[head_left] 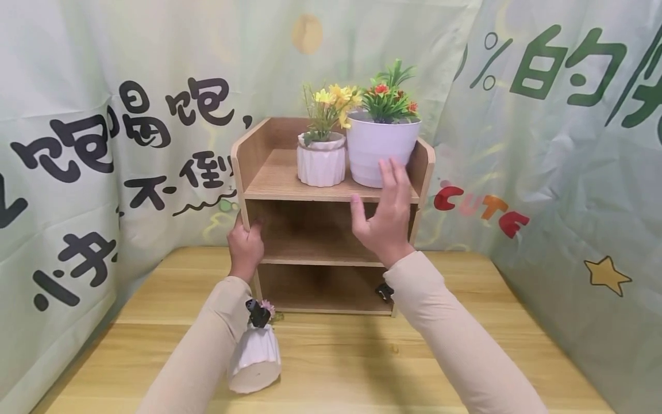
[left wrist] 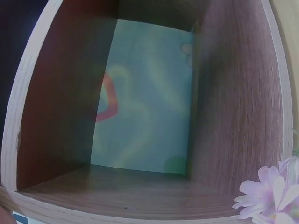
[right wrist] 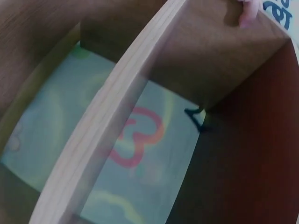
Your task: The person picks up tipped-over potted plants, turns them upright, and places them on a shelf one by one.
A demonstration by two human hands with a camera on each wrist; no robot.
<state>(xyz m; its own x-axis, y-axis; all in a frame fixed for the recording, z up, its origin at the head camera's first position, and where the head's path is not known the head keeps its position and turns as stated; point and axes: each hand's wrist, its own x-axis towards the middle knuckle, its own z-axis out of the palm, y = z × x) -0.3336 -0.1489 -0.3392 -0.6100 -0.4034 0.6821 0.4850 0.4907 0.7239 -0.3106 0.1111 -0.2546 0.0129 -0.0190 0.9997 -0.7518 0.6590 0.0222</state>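
A wooden shelf unit point(head_left: 326, 260) stands on the table. My left hand point(head_left: 245, 246) grips its left side panel, thumb on the inner side; the thumb tip point(right wrist: 250, 13) also shows in the right wrist view. My right hand point(head_left: 387, 221) is raised before the top tier, fingers spread and fairly straight. Its fingertips overlap a large white flowerpot point(head_left: 380, 144) with red flowers; whether they touch it I cannot tell. Left of that pot stands a small white ribbed flowerpot point(head_left: 320, 164) with yellow flowers.
Another white ribbed flowerpot point(head_left: 256, 359) lies tipped on the table point(head_left: 331, 368), base toward me, partly behind my left forearm. Its pink flower point(left wrist: 271, 189) is beside the shelf's edge in the left wrist view. A printed curtain point(head_left: 558, 144) hangs behind and at both sides.
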